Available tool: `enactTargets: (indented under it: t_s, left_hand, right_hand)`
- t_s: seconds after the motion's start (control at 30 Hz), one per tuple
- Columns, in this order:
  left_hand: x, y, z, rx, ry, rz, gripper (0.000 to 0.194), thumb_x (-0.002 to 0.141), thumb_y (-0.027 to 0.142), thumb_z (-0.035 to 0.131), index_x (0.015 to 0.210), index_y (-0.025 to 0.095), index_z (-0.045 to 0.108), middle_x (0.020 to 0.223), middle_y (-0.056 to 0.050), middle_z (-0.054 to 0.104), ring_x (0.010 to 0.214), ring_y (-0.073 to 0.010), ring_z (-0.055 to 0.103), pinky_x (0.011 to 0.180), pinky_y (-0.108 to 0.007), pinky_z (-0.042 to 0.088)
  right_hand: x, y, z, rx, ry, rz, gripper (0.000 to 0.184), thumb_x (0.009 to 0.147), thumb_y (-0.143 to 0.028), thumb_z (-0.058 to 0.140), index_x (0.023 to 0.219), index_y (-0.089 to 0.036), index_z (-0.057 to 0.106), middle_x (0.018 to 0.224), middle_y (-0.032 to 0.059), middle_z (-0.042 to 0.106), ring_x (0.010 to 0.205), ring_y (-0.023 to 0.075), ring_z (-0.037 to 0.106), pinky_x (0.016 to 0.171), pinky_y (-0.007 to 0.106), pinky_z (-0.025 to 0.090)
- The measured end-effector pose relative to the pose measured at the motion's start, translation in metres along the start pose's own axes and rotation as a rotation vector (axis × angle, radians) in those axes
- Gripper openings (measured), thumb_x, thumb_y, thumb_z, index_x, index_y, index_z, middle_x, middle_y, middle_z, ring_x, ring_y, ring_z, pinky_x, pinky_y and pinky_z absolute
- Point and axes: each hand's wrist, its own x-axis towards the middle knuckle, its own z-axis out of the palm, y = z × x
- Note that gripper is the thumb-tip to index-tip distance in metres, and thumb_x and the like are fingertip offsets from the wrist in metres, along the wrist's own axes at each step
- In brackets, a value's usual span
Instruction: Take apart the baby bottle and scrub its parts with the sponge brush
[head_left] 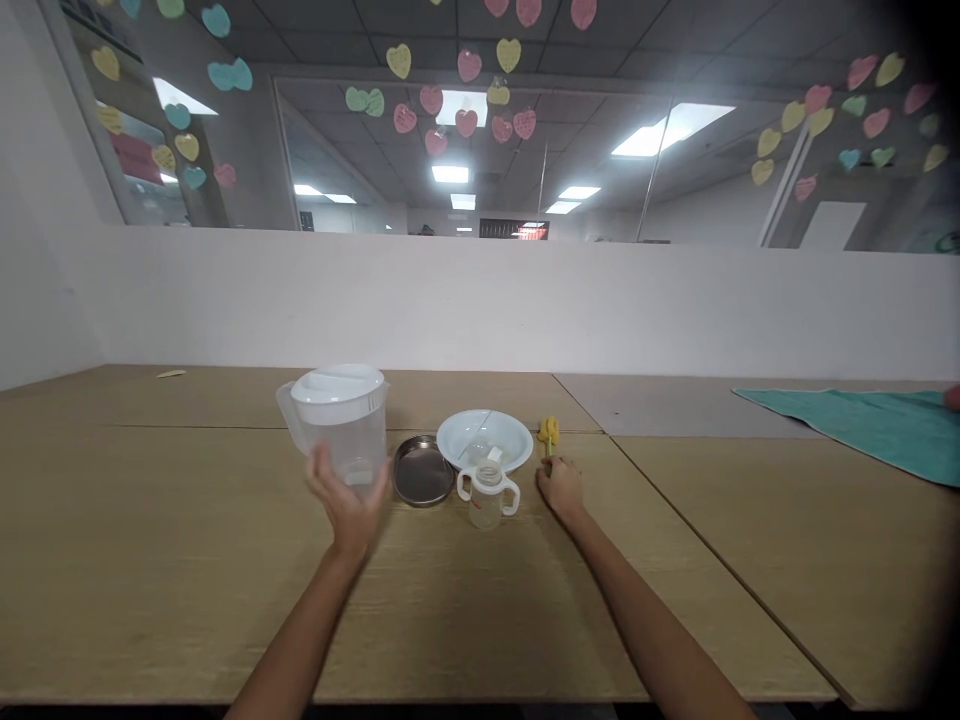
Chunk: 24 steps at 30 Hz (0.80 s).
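Observation:
My left hand (347,505) is wrapped round the lower front of a clear plastic pitcher (341,435) with a white lid; its handle points left. My right hand (561,485) rests on the table, fingers closed round the green handle of a yellow sponge brush (549,432). Between my hands stands a small clear baby bottle (486,510) with two white side handles and no cap. Behind it is a white bowl (517,440) holding a clear piece and a small white piece, hard to make out. A round dark metal pan (422,475) lies beside the bowl.
A teal cloth (862,415) lies at the right, with a bit of a person's hand (952,398) at the frame edge. A small flat pale piece (172,373) lies far left. Seams cross the wooden table (187,560); a white wall (480,300) rises behind it.

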Motion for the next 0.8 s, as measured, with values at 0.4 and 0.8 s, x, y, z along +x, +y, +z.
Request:
enactTargets:
  t_s: [0.4,0.8]
  left_hand:
    - [-0.008,0.062,0.083,-0.309,-0.834,0.118,0.032,0.091,0.027,0.032,0.096,0.019,0.063,0.101,-0.005,0.066,0.098,-0.0177,0.057,0.090,-0.034,0.042]
    - [0.004,0.058,0.101,-0.182,-1.124,0.132,0.028,0.084,0.030,0.046,0.103,0.022,0.065,0.105,-0.004,0.068,0.099,-0.0177,0.059,0.090,-0.029,0.039]
  right_hand:
    - [0.006,0.010,0.003,0.275,0.041,0.178,0.035,0.077,-0.023,0.043,0.097,-0.013,0.069,0.086,0.0117,0.069,0.076,0.0232,0.065,0.067,0.030,0.047]
    - [0.010,0.012,0.008,0.320,0.074,0.158,0.033,0.075,-0.023,0.042,0.091,-0.015,0.069,0.081,0.0085,0.069,0.071,0.0211,0.064,0.063,0.029,0.047]
